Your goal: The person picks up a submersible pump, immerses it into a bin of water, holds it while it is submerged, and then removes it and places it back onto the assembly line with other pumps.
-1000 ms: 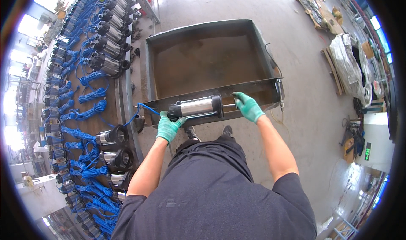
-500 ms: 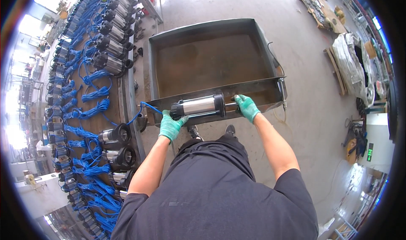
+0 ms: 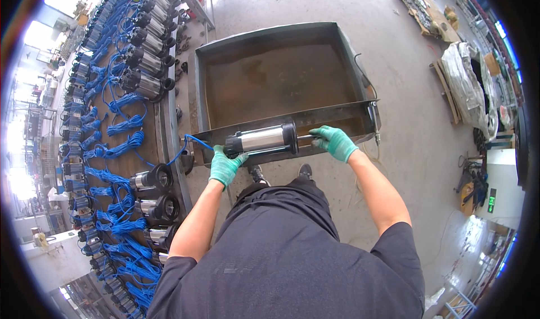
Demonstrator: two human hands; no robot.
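A submersible pump motor (image 3: 263, 140), a steel cylinder with black ends, lies sideways across the near ledge of a metal water tank (image 3: 360, 80). My left hand (image 3: 226, 167), in a green glove, grips its black left end, where a blue cable (image 3: 198, 140) comes out. From the right end sticks a thin metal shaft (image 3: 304, 137). My right hand (image 3: 336, 143), gloved the same way, has its fingers closed on the outer end of that shaft; the very tip is hidden in the glove.
Brownish water (image 3: 275, 83) fills the tank. Left of it, a long bench (image 3: 179, 178) carries rows of similar pumps (image 3: 147, 84) and coiled blue cables (image 3: 126, 127). A thin hose (image 3: 365, 77) hangs over the tank's right side. Farther right stands a pallet with a plastic-wrapped load (image 3: 467, 86).
My right hand has moved slightly right, away from the motor, and more of the shaft shows. The left hand and the motor have shifted very little. The water surface looks different.
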